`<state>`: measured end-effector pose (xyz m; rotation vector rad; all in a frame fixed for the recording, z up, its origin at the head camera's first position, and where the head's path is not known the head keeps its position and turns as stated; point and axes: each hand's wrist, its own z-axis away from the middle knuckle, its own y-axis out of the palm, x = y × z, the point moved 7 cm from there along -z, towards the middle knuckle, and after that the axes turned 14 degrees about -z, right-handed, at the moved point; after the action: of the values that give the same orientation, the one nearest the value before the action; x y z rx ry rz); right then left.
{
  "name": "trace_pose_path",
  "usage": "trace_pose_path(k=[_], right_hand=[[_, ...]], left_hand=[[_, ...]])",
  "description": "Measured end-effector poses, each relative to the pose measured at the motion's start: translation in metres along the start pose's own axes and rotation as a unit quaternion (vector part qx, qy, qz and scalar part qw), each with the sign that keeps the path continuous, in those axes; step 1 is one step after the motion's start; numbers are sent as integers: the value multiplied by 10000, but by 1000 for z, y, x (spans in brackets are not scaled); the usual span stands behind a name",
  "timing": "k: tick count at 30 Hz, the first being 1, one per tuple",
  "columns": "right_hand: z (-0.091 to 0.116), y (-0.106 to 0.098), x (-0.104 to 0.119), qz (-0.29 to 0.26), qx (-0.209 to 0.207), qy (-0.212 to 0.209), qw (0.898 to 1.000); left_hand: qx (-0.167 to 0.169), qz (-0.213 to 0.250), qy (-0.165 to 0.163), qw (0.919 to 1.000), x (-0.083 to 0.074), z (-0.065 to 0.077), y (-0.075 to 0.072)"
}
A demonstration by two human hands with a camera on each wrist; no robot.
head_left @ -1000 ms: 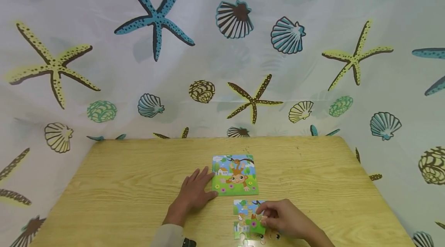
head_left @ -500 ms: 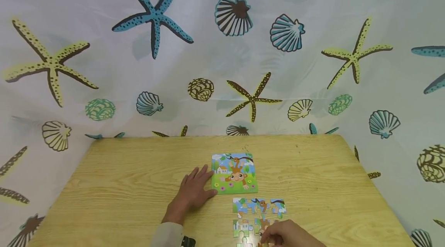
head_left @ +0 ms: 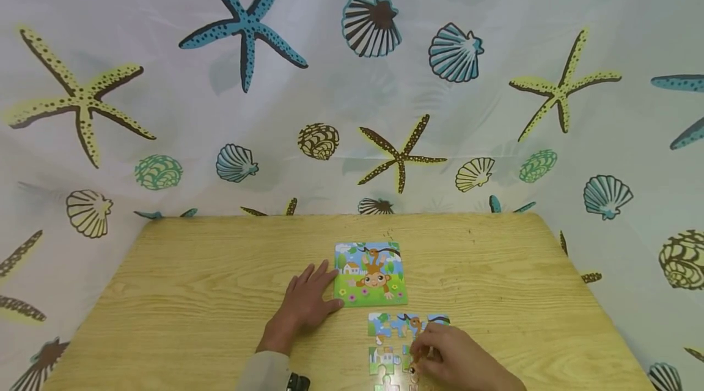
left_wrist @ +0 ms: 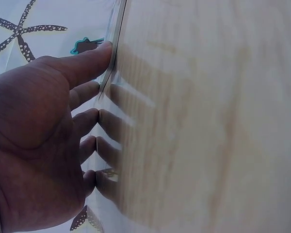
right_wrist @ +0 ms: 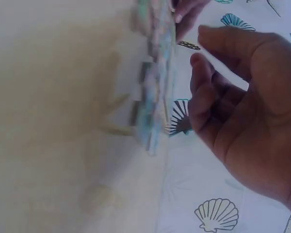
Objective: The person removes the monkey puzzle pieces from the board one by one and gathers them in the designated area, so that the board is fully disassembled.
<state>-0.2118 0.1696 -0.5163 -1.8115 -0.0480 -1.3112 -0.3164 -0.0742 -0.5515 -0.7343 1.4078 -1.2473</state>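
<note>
A square picture board (head_left: 371,287) showing a hanging monkey lies on the table. My left hand (head_left: 308,299) rests beside it with spread fingers, index finger and thumb at its left edge. Nearer to me, jigsaw pieces (head_left: 381,359) of the same picture lie in loose rows. Over their right part is my right hand (head_left: 456,357), fingers bent and hiding some pieces. The right wrist view has that hand (right_wrist: 257,92) with a gap between thumb and index finger and nothing between them, the jigsaw pieces (right_wrist: 157,92) blurred beyond.
All of this is on a wood-grain table (head_left: 220,269). A white curtain (head_left: 330,85) printed with starfish and shells hangs behind the table and along both sides. A dark band (head_left: 298,382) is on the left wrist below a light sleeve (head_left: 266,371).
One second ago my right hand pinched a green piece with a pink flower. It went down toward the lower pieces, where that piece left view, then rose slightly without it. My left hand stayed put.
</note>
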Motion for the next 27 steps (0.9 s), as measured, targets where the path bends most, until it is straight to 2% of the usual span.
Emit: trace_pose_path(k=[5, 13, 18, 27], right_hand=[[-31, -17, -4, 472, -324, 500, 9971], [-86, -20, -25, 1273, -554, 862, 9866], [-102, -20, -41, 1053, -622, 1171, 9856], [-108, -21, -52, 460, -588, 1746, 9818]], left_hand=[[63, -5, -88, 9999, 0, -1, 0], [52, 76, -38, 10000, -1, -2, 0], [50, 100, -21, 9999, 0, -1, 1], [84, 80, 1, 9999, -3, -1, -2]])
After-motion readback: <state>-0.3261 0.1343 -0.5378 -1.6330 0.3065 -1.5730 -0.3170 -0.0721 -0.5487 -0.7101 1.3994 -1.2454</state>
